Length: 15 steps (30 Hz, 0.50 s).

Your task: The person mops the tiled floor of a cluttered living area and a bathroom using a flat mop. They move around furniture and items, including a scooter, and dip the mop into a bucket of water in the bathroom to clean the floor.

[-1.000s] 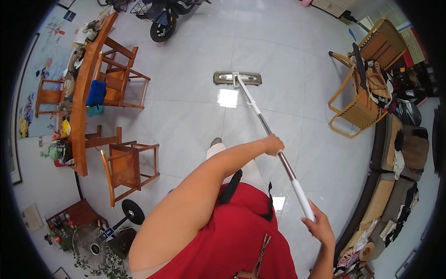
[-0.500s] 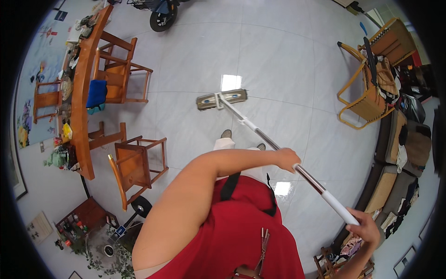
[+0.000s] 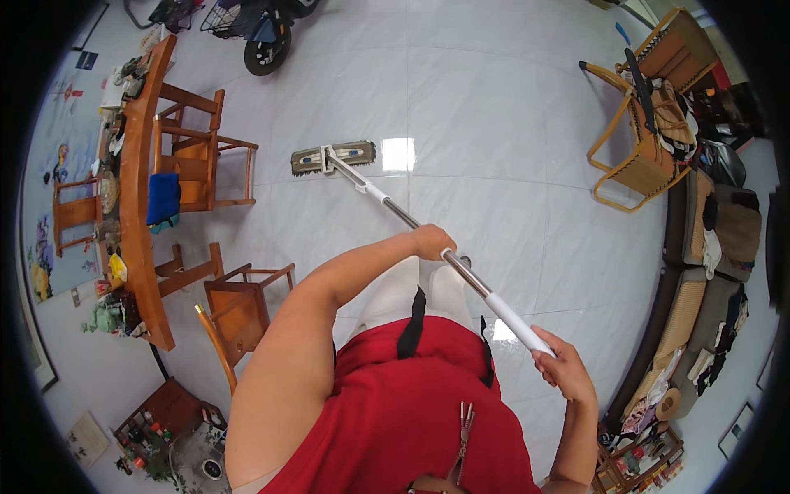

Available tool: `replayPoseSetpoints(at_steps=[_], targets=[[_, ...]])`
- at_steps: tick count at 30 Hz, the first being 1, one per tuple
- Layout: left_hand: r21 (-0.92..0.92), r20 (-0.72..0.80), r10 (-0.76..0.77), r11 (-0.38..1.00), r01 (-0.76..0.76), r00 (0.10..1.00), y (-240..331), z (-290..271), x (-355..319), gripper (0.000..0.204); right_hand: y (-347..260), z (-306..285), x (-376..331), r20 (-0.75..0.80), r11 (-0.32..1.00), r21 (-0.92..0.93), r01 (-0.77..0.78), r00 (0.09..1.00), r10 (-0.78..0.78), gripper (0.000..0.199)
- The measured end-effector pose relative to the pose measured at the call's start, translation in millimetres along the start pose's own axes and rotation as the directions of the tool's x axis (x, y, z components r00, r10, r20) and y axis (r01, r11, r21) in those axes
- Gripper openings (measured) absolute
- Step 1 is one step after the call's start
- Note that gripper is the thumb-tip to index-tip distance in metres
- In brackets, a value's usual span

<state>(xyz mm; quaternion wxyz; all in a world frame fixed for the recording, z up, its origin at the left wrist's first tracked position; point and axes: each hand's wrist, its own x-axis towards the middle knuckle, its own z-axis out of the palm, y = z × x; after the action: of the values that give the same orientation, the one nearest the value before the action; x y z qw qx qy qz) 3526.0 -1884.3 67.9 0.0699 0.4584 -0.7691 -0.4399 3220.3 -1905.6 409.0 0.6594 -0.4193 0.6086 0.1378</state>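
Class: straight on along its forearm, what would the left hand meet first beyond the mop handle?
The left hand would probably meet the yellow-framed chair on the right, though depth is unclear.

A red top (image 3: 403,412) is worn with black ties (image 3: 411,329) and white trousers (image 3: 391,296).

Glossy pale tiles (image 3: 485,107) lay beyond the fingers (image 3: 438,239), catching a bright square of reflected light (image 3: 398,155), while a wooden counter (image 3: 137,214) and chairs (image 3: 196,193) stood to their left and a grey sofa (image 3: 683,313) lined the wall (image 3: 739,387) to their right.
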Motion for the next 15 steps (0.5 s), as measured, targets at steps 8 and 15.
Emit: replayPoseSetpoints(at_steps=[8,15], targets=[[-0.019,0.138,0.388,0.921,-0.389,0.911,82.8,-3.9,62.6,0.017,35.6,-3.8,-93.1,-0.249,0.977,0.198,-0.083,0.96,0.132,0.05],[0.209,0.242,0.436,0.849,-0.485,0.867,87.4,-36.9,81.9,0.013,46.0,55.0,-99.0,-0.376,0.906,0.42,0.052,0.919,0.121,0.049]])
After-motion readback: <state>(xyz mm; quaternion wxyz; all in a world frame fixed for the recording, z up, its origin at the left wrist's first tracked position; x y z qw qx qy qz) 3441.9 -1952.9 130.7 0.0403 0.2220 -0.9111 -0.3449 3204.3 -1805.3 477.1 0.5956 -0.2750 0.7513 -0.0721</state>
